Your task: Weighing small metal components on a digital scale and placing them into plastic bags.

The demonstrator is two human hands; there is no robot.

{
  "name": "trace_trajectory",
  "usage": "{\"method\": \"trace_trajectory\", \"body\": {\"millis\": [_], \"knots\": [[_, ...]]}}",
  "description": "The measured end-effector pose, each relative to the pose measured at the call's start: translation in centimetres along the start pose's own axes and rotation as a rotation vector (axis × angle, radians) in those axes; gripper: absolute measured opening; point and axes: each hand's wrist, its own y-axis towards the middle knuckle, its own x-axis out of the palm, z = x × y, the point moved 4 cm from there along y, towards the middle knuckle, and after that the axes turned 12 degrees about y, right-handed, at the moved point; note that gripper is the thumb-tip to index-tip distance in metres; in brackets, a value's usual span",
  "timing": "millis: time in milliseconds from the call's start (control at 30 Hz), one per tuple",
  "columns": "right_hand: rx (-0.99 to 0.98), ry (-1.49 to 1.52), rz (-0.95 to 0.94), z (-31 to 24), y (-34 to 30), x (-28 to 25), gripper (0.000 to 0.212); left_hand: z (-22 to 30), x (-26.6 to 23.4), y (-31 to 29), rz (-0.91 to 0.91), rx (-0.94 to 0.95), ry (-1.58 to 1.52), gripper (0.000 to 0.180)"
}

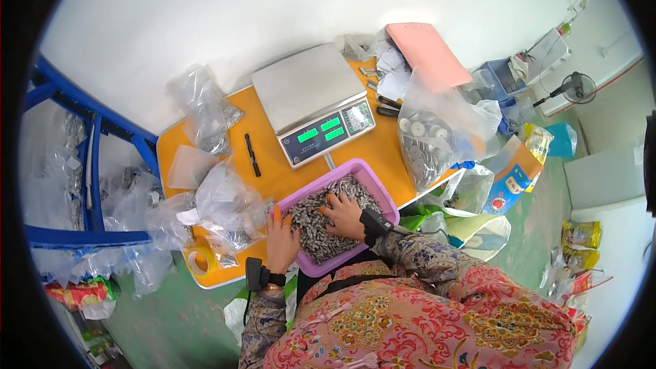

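Observation:
A pink-purple plastic tub (383,195) sits at the front edge of the orange table, filled with small grey metal pieces (318,239). My right hand (344,216) rests on the heap with its fingers spread. At the tub's left side lies my left hand (281,240), fingers stretched out along the rim and the edge of the pieces. Neither hand visibly grips anything. Some fingertips look orange. Just behind the tub stands a weighing scale (307,89) with a bare metal plate and lit green digits.
Clear bags of metal parts (229,201), a tape roll (200,260) and a black pen (252,155) lie left on the table (273,188). Right are a bag of round discs (430,137) and a pink clipboard (427,55). A blue rack (96,171) stands left.

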Motion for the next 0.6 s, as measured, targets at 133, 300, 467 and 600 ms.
{"method": "trace_trajectory", "body": {"millis": [133,300,467,600], "knots": [[-0.093,-0.017,0.086,0.2,-0.8,0.4,0.035,-0.1,0.1,-0.4,-0.019,0.051,0.048,0.045],[-0.098,0.117,0.087,1.1,0.0,0.3,0.023,-0.1,0.0,-0.4,-0.023,0.085,0.07,0.044],[0.079,0.324,0.024,1.2,-0.4,-1.4,0.024,-0.6,0.1,-0.6,-0.025,0.099,0.051,0.043],[0.233,0.522,0.037,1.2,-0.3,-2.4,0.03,-0.5,-0.2,-0.7,-0.031,0.088,0.038,0.042]]}}
